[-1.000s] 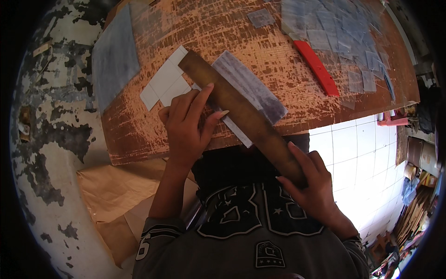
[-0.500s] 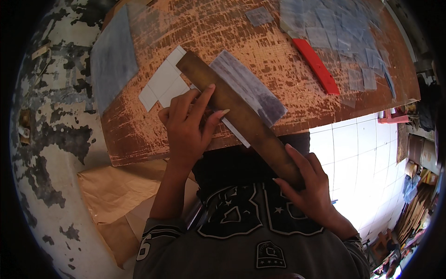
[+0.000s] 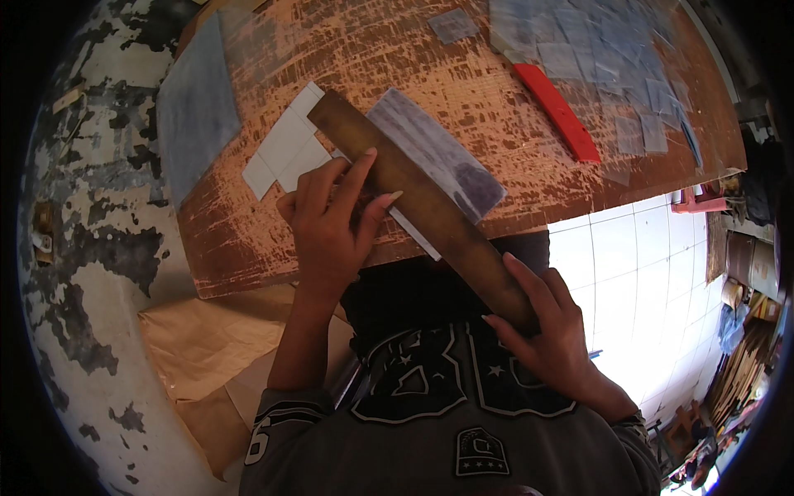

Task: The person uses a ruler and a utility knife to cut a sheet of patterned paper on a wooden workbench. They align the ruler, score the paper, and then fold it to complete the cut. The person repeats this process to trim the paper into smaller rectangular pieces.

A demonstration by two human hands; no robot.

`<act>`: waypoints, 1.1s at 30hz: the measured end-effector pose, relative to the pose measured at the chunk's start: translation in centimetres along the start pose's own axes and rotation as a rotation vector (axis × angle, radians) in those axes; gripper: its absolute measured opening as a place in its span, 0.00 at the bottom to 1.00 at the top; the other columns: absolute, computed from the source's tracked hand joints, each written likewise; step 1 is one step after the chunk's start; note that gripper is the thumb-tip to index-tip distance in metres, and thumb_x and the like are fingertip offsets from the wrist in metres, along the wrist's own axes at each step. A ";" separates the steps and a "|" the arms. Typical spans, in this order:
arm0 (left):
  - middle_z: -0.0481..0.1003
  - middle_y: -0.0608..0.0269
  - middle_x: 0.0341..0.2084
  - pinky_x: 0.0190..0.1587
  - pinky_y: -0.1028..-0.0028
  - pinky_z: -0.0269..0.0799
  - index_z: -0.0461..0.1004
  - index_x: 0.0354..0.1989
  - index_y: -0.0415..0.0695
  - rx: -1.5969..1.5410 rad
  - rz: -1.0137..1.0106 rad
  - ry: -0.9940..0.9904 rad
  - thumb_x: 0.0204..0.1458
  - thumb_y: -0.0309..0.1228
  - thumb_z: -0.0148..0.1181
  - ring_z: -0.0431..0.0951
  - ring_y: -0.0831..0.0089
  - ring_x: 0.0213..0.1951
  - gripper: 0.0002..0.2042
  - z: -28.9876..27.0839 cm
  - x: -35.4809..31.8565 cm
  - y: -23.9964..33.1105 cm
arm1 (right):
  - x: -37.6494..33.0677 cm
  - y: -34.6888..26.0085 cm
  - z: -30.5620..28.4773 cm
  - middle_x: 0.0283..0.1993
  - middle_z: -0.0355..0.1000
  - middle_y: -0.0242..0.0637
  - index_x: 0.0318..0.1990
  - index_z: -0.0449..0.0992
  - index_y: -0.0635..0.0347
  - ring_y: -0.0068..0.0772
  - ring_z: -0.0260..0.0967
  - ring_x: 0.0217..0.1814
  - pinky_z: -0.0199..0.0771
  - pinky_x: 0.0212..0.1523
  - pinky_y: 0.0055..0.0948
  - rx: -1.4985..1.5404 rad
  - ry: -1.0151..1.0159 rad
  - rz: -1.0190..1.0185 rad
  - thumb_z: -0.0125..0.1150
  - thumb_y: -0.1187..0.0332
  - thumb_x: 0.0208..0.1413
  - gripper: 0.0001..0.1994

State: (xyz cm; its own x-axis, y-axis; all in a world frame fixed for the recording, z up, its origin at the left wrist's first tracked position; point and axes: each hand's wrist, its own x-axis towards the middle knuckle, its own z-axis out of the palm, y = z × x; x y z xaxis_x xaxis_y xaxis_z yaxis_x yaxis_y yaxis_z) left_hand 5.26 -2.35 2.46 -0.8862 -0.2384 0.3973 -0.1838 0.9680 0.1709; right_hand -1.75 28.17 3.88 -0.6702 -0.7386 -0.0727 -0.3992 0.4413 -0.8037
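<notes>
A long, flat brown straightedge (image 3: 413, 178) lies slantwise across the table's near edge, its lower end reaching toward my body. My left hand (image 3: 327, 207) is spread, its index fingertip and thumb resting on the straightedge from above. My right hand (image 3: 546, 318) grips the lower end, thumb on one side and fingers on the other. Under the straightedge is a white lined sheet (image 3: 285, 153), with a narrow strip of white showing by my left thumb. A greyish translucent rectangular piece (image 3: 438, 149) sits along its right side, partly covered.
A red-handled cutter (image 3: 558, 116) lies at the right, near many overlapping clear pieces (image 3: 612, 50). One small clear square (image 3: 452, 26) rests at the far middle. A larger bluish sheet (image 3: 198, 107) covers the left edge of the worn table (image 3: 240, 248). Brown paper (image 3: 211, 339) is below left.
The table and everything on it appear shifted slightly left in view. Both hands keep the same hold on the straightedge.
</notes>
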 end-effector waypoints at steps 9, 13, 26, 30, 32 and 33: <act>0.76 0.66 0.48 0.54 0.65 0.57 0.81 0.63 0.51 0.009 -0.015 0.000 0.58 0.48 0.71 0.75 0.70 0.48 0.26 0.0 0.1 0.2 | 0.2 0.0 -0.4 0.45 0.69 0.45 0.74 0.67 0.52 0.50 0.77 0.36 0.81 0.33 0.45 -0.021 -0.007 0.013 0.79 0.66 0.54 0.40; 0.76 0.65 0.49 0.54 0.64 0.57 0.81 0.63 0.51 0.001 -0.029 0.000 0.58 0.48 0.71 0.75 0.70 0.49 0.26 0.1 0.1 0.2 | 0.3 0.0 -0.5 0.45 0.69 0.44 0.74 0.67 0.51 0.50 0.77 0.36 0.81 0.33 0.45 -0.012 -0.002 0.017 0.79 0.66 0.54 0.40; 0.75 0.64 0.50 0.55 0.64 0.56 0.81 0.63 0.51 -0.051 -0.081 -0.049 0.59 0.47 0.71 0.74 0.68 0.52 0.25 -0.2 0.1 0.5 | 0.3 0.1 -0.5 0.45 0.69 0.44 0.74 0.67 0.53 0.50 0.77 0.37 0.81 0.33 0.45 -0.020 0.001 0.000 0.78 0.65 0.54 0.39; 0.75 0.64 0.51 0.55 0.64 0.57 0.81 0.63 0.50 -0.031 -0.077 -0.049 0.59 0.50 0.70 0.74 0.68 0.52 0.27 -0.2 0.0 0.6 | 0.3 0.2 -0.5 0.45 0.69 0.45 0.74 0.67 0.52 0.50 0.77 0.37 0.81 0.33 0.45 -0.016 -0.008 0.008 0.78 0.65 0.54 0.39; 0.75 0.64 0.51 0.55 0.64 0.57 0.81 0.64 0.50 -0.024 -0.075 -0.040 0.59 0.51 0.69 0.74 0.68 0.52 0.27 -0.1 0.0 0.6 | 0.3 0.2 -0.5 0.45 0.69 0.45 0.74 0.67 0.52 0.50 0.78 0.37 0.82 0.33 0.45 -0.013 -0.009 0.010 0.78 0.65 0.54 0.39; 0.75 0.64 0.51 0.56 0.63 0.57 0.80 0.64 0.50 -0.029 -0.080 -0.041 0.59 0.51 0.69 0.74 0.68 0.52 0.28 -0.1 0.0 0.6 | 0.3 0.2 -0.5 0.46 0.69 0.45 0.74 0.67 0.52 0.50 0.78 0.37 0.82 0.34 0.45 -0.012 -0.008 0.010 0.78 0.65 0.54 0.39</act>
State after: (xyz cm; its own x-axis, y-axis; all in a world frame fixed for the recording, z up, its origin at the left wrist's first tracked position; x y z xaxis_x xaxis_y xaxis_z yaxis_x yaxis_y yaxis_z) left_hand 5.17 -1.78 2.66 -0.8860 -0.3105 0.3445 -0.2425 0.9433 0.2267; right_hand -2.35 28.23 4.02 -0.6696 -0.7379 -0.0852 -0.3997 0.4546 -0.7959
